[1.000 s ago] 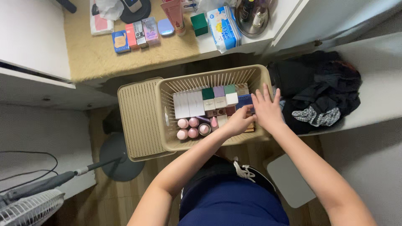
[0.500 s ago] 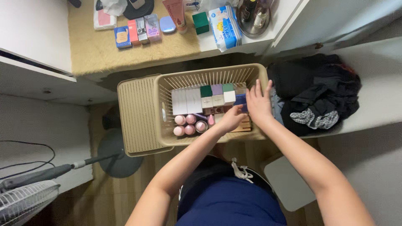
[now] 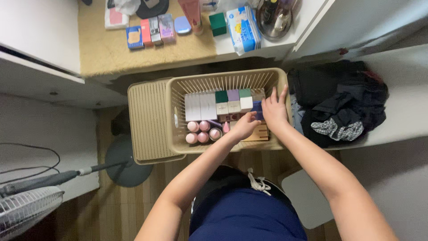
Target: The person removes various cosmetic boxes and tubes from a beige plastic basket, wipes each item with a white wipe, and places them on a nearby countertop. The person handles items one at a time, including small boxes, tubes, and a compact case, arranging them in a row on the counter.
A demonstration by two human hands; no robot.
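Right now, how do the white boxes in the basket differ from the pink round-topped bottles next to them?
The white boxes are tall, flat-sided and white, packed along the basket's far side; the pink bottles are small, round-topped and pink, clustered nearer the person. The boxes sit farther from the left hand than the bottles do. Both stand upright inside the basket, untouched by either hand.

Beige slatted basket, pink bottles

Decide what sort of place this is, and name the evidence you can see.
Probably a bedroom or dressing corner at home: a desk with cosmetics, a beige basket of small boxes and pink bottles, dark clothes piled aside, and a standing fan.
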